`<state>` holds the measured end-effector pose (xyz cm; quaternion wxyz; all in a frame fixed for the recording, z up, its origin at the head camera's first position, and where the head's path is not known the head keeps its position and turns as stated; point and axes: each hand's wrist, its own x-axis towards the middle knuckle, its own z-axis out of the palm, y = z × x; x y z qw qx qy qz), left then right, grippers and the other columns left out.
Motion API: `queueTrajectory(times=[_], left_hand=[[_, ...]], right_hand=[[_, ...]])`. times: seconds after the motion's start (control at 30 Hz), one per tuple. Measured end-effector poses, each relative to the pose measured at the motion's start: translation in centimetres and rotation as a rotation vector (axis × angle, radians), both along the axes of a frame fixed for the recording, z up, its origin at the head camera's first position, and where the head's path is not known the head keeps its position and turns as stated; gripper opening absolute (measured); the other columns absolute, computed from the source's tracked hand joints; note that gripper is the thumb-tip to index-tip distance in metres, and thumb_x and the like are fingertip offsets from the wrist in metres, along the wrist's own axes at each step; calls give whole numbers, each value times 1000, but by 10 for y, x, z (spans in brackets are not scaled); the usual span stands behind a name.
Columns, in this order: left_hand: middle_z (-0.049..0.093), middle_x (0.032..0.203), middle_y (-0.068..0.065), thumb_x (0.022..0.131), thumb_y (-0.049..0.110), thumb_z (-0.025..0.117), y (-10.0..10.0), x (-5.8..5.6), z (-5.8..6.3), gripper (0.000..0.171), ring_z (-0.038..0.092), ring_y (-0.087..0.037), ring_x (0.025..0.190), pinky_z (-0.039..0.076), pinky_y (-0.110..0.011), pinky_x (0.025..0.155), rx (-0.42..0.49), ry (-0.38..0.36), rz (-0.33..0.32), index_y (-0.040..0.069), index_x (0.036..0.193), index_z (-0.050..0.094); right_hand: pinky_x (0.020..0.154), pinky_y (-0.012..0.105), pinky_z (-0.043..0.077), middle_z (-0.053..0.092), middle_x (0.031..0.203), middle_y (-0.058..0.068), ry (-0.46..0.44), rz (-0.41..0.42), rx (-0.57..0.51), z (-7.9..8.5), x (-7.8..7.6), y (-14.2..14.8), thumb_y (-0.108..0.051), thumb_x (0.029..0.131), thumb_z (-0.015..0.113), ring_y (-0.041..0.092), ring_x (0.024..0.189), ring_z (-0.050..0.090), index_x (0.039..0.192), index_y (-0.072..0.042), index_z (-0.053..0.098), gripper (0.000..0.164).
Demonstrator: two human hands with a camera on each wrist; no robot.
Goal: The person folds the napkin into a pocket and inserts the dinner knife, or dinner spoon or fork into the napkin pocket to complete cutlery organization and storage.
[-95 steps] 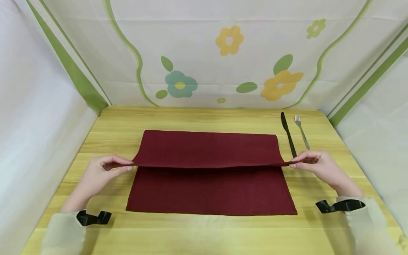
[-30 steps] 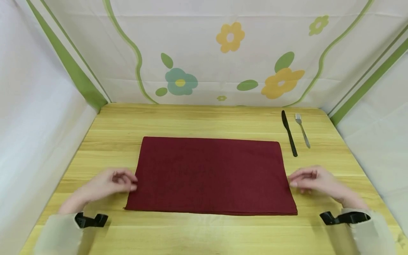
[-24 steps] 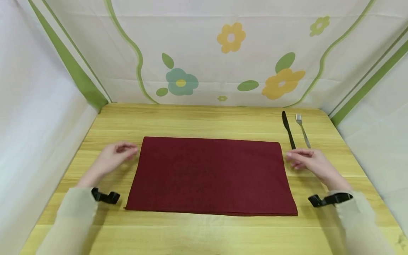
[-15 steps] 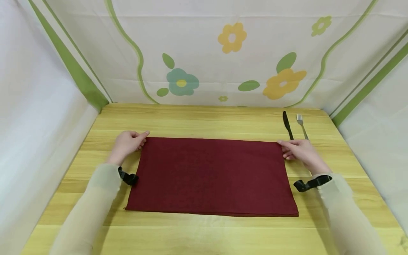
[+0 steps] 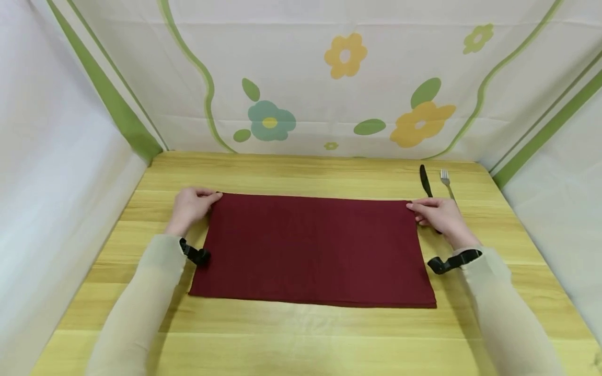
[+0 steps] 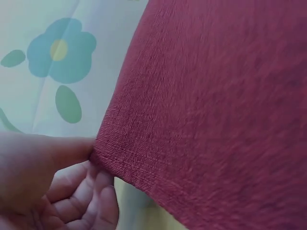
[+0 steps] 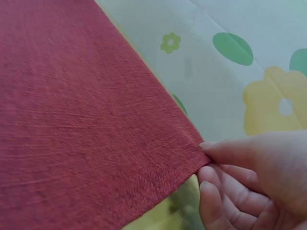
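A dark red cloth (image 5: 310,250), folded into a wide rectangle, lies across the middle of the wooden table. My left hand (image 5: 192,206) pinches its far left corner between thumb and fingers. At the far right corner my right hand (image 5: 439,214) does the same. Close up in the left wrist view, the left thumb presses on the tip of the cloth (image 6: 192,115), other fingers curled beneath. In the right wrist view the thumb and fingertips of the right hand (image 7: 249,177) meet at the corner of the cloth (image 7: 96,120).
A black knife (image 5: 425,180) and a small metal fork (image 5: 445,178) lie at the back right, both partly hidden by the right hand. The table (image 5: 282,344) is bounded by white fabric walls (image 5: 301,68) with printed flowers and green stripes.
The cloth's raised edge came down onto its near half. Both hands let go, moved to the far corners and took hold there. The cloth has since shifted slightly away.
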<state>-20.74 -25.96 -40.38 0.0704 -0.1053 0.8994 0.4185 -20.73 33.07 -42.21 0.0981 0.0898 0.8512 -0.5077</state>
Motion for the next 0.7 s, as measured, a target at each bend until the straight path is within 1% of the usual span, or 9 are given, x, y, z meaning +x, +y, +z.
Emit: queueTrajectory(times=[0.1,0.2,0.27,0.37,0.4,0.47,0.57,0.63,0.7], left_hand=[[64,126,-16,102,37,63,0,-6,1,45,57,-26,103,48,-34,80,30,32,34,4,133,68],[65,122,-15,103,34,62,0,-13,1,43,58,-22,94,48,-31,73,62,51,67,7,136,66],[65,120,-14,104,33,61,0,-17,-1,42,59,-19,89,48,-27,67,77,62,82,9,138,66],[64,121,-15,105,30,60,0,-23,-4,41,61,-18,87,47,-22,62,106,71,98,10,140,64],[64,122,-15,105,29,60,0,-25,-5,42,62,-19,90,47,-22,62,104,76,94,10,142,62],[64,125,-17,104,26,61,0,-27,-7,44,62,-22,99,47,-22,68,106,83,79,10,145,59],[62,128,-20,103,25,63,-3,-26,-10,50,60,-29,110,48,-28,78,86,90,46,8,149,53],[62,130,-22,102,25,64,-7,-23,-10,53,59,-33,115,48,-33,85,72,93,18,5,149,51],[62,130,-25,102,25,64,-11,-17,-11,54,60,-36,115,50,-40,89,69,86,-15,2,149,51]], right_hand=[[71,24,58,72,89,-3,39,-39,-23,-1,-11,-5,-37,96,73,7,76,67,131,6,64,56],[71,24,59,72,88,-4,94,-67,-39,-2,-24,-10,-34,97,73,6,75,67,130,6,65,53],[70,24,59,72,87,-3,122,-79,-49,-3,-32,-14,-33,97,73,7,74,67,129,6,66,51],[70,24,58,72,87,-2,136,-90,-53,-4,-42,-18,-31,97,72,7,74,67,129,5,67,48],[70,24,58,72,87,-2,135,-88,-50,-5,-45,-18,-31,98,72,6,74,67,130,4,67,48],[71,24,58,72,87,-3,128,-77,-45,-5,-48,-19,-30,98,71,6,74,67,131,3,66,47],[72,24,58,73,87,-1,110,-59,-49,-4,-49,-20,-28,98,72,6,75,68,133,3,65,48],[73,25,59,75,92,2,98,-39,-52,-2,-45,-19,-28,97,72,7,76,69,134,4,64,50],[74,25,59,75,99,7,83,-12,-41,1,-38,-17,-30,97,73,8,79,70,134,5,63,52]])
